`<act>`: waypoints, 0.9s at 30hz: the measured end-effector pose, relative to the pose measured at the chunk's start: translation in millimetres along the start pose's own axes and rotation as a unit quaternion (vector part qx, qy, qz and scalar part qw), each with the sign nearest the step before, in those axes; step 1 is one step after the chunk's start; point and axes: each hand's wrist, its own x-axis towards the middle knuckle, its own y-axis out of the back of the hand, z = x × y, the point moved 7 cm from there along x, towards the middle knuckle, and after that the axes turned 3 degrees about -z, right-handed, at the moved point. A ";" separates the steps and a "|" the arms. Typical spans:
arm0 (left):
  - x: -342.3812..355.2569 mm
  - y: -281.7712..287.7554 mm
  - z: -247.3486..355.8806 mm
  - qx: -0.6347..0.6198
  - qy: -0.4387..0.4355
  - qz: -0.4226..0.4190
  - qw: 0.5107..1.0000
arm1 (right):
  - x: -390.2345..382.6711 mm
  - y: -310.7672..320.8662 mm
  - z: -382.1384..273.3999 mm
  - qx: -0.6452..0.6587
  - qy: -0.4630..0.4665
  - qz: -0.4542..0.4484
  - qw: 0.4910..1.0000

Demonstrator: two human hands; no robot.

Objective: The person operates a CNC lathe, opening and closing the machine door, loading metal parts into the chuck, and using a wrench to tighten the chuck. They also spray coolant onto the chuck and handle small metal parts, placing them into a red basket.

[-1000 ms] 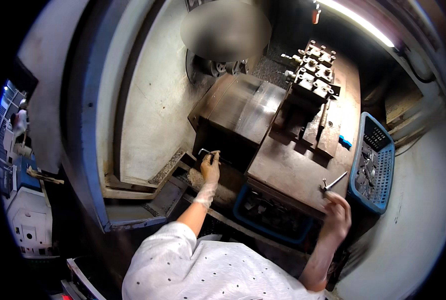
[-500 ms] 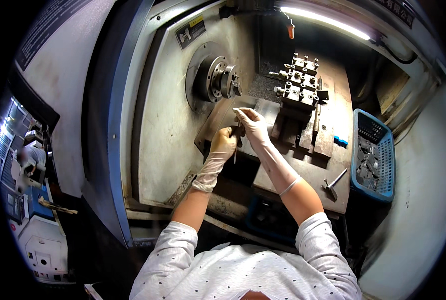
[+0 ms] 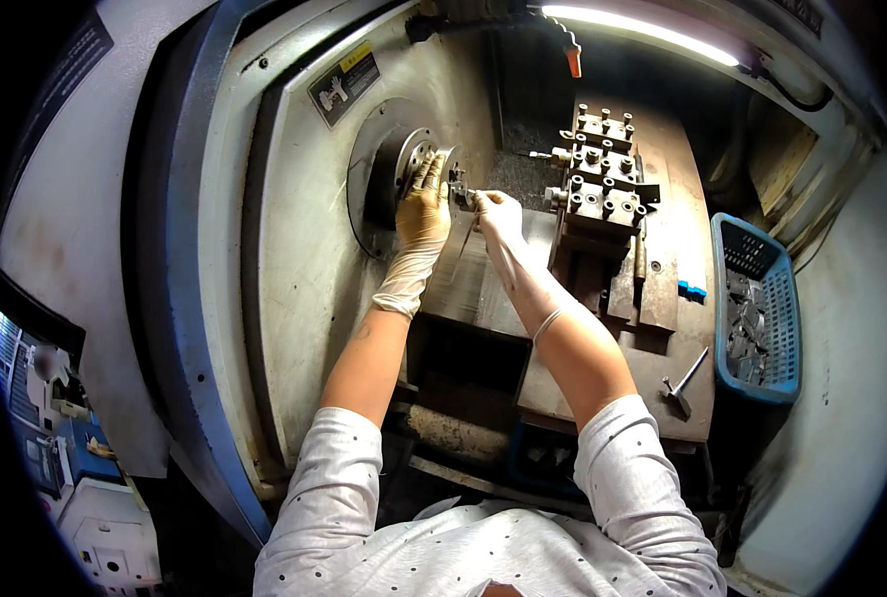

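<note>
Inside a lathe, my gloved left hand [image 3: 424, 211] lies with its fingers stretched out along the side of the round metal chuck [image 3: 449, 159]. The glove has dark yellow-brown stains on the fingers. My right hand [image 3: 498, 213], in a pale glove, is closed in a pinch just right of the chuck's face. Its fingertips hold a small metal part [image 3: 463, 192] against the jaws. The part's exact shape is too small to make out, and my left fingers hide some of the chuck.
A tool post block [image 3: 603, 189] with several bolts stands to the right. Beyond it is a blue basket [image 3: 798, 338] of metal pieces. A T-handle wrench [image 3: 684, 388] and small blue pieces [image 3: 691, 292] lie on the bed. An orange-tipped nozzle [image 3: 574, 64] hangs above.
Both hands were together in front of the chuck, around a dark part. They have moved up and forward: the left onto the chuck's side, the right with the part to its face.
</note>
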 end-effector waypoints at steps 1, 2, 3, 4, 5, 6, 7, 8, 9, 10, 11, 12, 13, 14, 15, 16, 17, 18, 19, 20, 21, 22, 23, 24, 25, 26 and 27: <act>-0.8 -1.2 -1.6 -0.002 0.000 0.006 1.000 | 1.8 0.5 0.6 0.002 -0.008 0.002 1.000; -0.4 -2.0 -1.3 -0.001 0.002 0.009 1.000 | 3.1 1.3 2.7 0.004 -0.015 0.004 1.000; -1.9 -3.4 -1.7 -0.008 0.008 0.004 1.000 | 2.8 2.3 6.2 0.001 -0.019 -0.001 1.000; -2.0 -2.6 -1.9 -0.013 0.013 0.001 1.000 | 2.4 2.4 7.8 -0.001 -0.020 -0.007 1.000; -1.9 -2.2 -2.6 -0.018 0.018 -0.002 1.000 | 2.6 2.0 9.3 -0.003 -0.021 -0.013 1.000; -1.5 -1.3 -3.1 -0.030 0.015 0.003 0.999 | 3.6 1.4 7.9 -0.018 -0.006 -0.014 1.000; -1.3 -1.3 -3.4 -0.042 0.012 0.008 0.999 | 4.8 1.9 6.8 -0.034 0.009 -0.014 0.999; -1.3 -1.4 -3.6 -0.055 0.009 0.013 0.998 | 6.2 2.4 5.8 -0.050 0.025 -0.015 0.998; -2.3 -1.4 -3.2 -0.076 0.014 0.021 0.997 | 8.7 4.5 4.5 -0.078 0.051 -0.010 0.996; -5.2 -1.2 -3.5 -0.095 0.020 0.030 0.995 | 10.3 4.7 2.7 -0.106 0.077 -0.008 0.991; -8.2 -1.2 -4.1 -0.114 0.025 0.039 0.992 | 11.8 4.8 0.6 -0.134 0.103 -0.007 0.986; -12.7 -3.2 -7.6 -0.107 0.035 0.048 0.992 | 14.4 4.5 2.0 -0.147 0.102 -0.013 0.984; -16.1 -3.4 -7.9 -0.121 0.052 0.053 0.990 | 14.1 4.9 -0.6 -0.163 0.101 -0.020 0.981; -19.0 -2.6 -7.6 -0.136 0.068 0.058 0.987 | 13.5 4.2 -3.4 -0.180 0.099 -0.027 0.978; -20.7 -1.0 -8.0 -0.149 0.084 0.063 0.983 | 13.9 1.8 -4.9 -0.181 0.095 -0.038 0.978; -21.0 1.4 -6.1 -0.159 0.093 0.063 0.981 | 13.1 0.5 -7.7 -0.185 0.089 -0.049 0.977; -21.0 1.5 -5.8 -0.166 0.100 0.059 0.979 | 12.1 -0.9 -10.1 -0.188 0.083 -0.060 0.977; -20.5 0.8 -6.6 -0.173 0.107 0.055 0.978 | 11.3 0.4 -10.9 -0.171 0.057 -0.063 0.982; -20.3 0.8 -7.4 -0.179 0.112 0.052 0.976 | 8.5 0.6 -14.8 -0.169 0.038 -0.062 0.983; -21.6 0.5 -7.6 -0.169 0.122 0.053 0.977 | 6.3 0.4 -16.7 -0.166 0.039 -0.062 0.983; -22.2 0.4 -7.6 -0.168 0.119 0.055 0.977 | 4.8 0.3 -16.9 -0.164 0.041 -0.062 0.984; -21.5 -0.9 -8.1 -0.167 0.114 0.062 0.977 | 6.6 0.3 -15.8 -0.165 0.057 -0.065 0.983; -21.3 -1.5 -7.9 -0.167 0.109 0.068 0.978 | 9.6 0.9 -11.4 -0.166 0.074 -0.067 0.981; -22.1 -1.2 -7.2 -0.166 0.110 0.066 0.978 | 11.9 1.7 -9.6 -0.166 0.090 -0.070 0.979; -22.8 1.2 -7.4 -0.162 0.111 0.065 0.978 | 10.4 0.1 -9.6 -0.147 0.064 -0.075 0.984; -22.9 2.9 -7.8 -0.159 0.111 0.063 0.979 | 8.3 -0.7 -9.5 -0.127 0.037 -0.080 0.988; -22.4 3.5 -9.1 -0.163 0.113 0.063 0.978 | 5.8 -2.4 -10.5 -0.108 0.010 -0.085 0.991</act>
